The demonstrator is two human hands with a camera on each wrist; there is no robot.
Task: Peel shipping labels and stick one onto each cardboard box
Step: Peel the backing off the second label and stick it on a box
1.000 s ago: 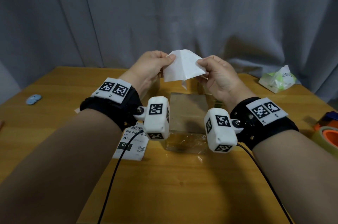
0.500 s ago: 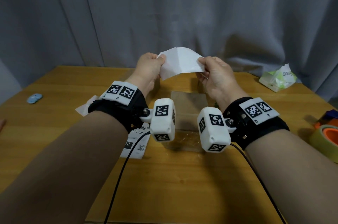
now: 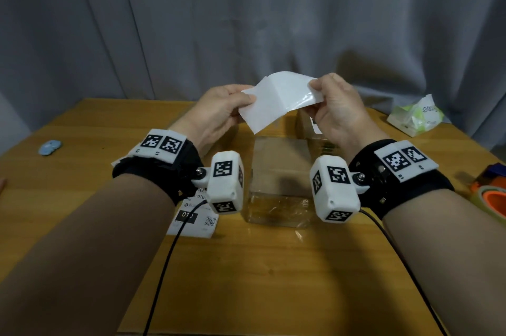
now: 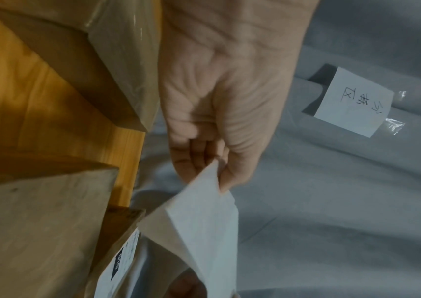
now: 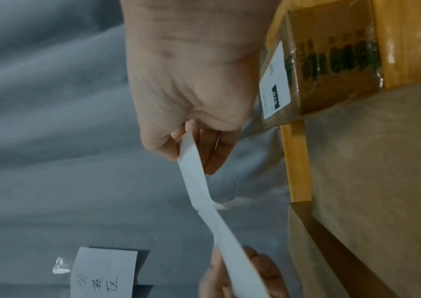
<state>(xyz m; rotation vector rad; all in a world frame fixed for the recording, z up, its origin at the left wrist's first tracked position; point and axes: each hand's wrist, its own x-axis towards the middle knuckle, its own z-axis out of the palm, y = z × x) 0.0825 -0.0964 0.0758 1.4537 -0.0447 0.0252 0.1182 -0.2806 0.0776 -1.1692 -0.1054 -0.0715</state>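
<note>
From the head view I see my left hand [image 3: 219, 113] and right hand [image 3: 338, 111] each pinching one end of a white glossy label sheet [image 3: 276, 100], held above a brown cardboard box [image 3: 279, 168] on the wooden table [image 3: 260, 267]. A printed white label reading "010" [image 3: 191, 218] lies left of the box. In the left wrist view, thumb and fingers [image 4: 196, 161] pinch the sheet's corner. In the right wrist view, a rear cardboard box [image 5: 331, 66] carries a stuck label.

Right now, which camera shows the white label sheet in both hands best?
Head view: the whole white label sheet shows, stretched between left hand and right hand. Left wrist shows one pinched corner; right wrist shows it nearly edge-on.
</note>
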